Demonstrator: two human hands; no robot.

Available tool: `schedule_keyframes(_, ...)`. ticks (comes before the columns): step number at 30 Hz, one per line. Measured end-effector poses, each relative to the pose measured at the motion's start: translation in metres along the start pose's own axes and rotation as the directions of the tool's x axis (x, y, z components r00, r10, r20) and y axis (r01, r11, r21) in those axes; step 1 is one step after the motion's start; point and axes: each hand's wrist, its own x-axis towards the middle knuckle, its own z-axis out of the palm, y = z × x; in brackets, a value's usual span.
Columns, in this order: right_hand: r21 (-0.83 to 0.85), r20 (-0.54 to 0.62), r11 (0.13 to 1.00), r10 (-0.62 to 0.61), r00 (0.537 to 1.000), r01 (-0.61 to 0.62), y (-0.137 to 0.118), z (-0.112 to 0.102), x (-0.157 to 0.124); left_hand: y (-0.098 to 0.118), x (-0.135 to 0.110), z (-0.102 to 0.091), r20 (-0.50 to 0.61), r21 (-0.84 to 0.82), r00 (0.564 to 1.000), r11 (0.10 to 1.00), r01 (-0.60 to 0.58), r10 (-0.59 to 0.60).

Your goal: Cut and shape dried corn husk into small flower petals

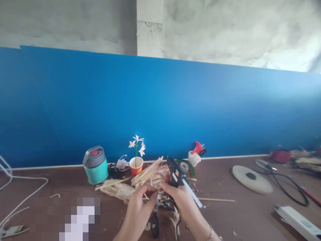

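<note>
My left hand is closed, with thumb and forefinger pinched together; what lies between the tips is too small to make out. Close beside it, my right hand is wrapped round a black hot glue gun, its nozzle pointing away and a translucent glue stick jutting from the rear. The thumb of this hand reaches toward the left fingertips, near a thin pale loop. Dry pale husks lie in a pile just behind the hands. Black-handled scissors rest beneath them, partly hidden.
Behind the husks stands a red-and-white paper cup holding white flowers. A teal lidded container is at left. Tape, a thin stick, a pale round disc and a white power strip lie rightward. A blue partition borders the table.
</note>
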Motion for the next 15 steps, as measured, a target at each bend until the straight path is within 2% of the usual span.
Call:
schedule_keyframes(4, -0.047, 0.058, 0.998, -0.041, 0.998, 0.043, -0.004, -0.002, -0.001, -0.005, 0.001, -0.001, -0.047, 0.032, 0.998, 0.999, -0.04, 0.041)
schedule_keyframes(8, -0.238, 0.094, 0.948, -0.194, 0.976, 0.211, -0.017, -0.012, -0.004, -0.005, 0.006, -0.01, -0.127, 0.081, 0.99, 0.995, -0.059, 0.069)
schedule_keyframes(10, -0.262, 0.124, 0.933, -0.221, 0.967, 0.247, -0.021, -0.019, -0.004, -0.005, 0.009, -0.016, -0.153, 0.112, 0.983, 0.99, -0.083, 0.1)
schedule_keyframes(12, -0.306, 0.237, 0.898, -0.249, 0.939, 0.316, -0.023, -0.024, -0.003, -0.005, 0.011, -0.021, -0.167, 0.154, 0.979, 0.984, -0.092, 0.117)
schedule_keyframes(15, -0.414, 0.437, 0.78, -0.281, 0.855, 0.468, -0.021, -0.027, -0.002, -0.004, 0.012, -0.026, -0.188, 0.21, 0.974, 0.974, -0.087, 0.128)
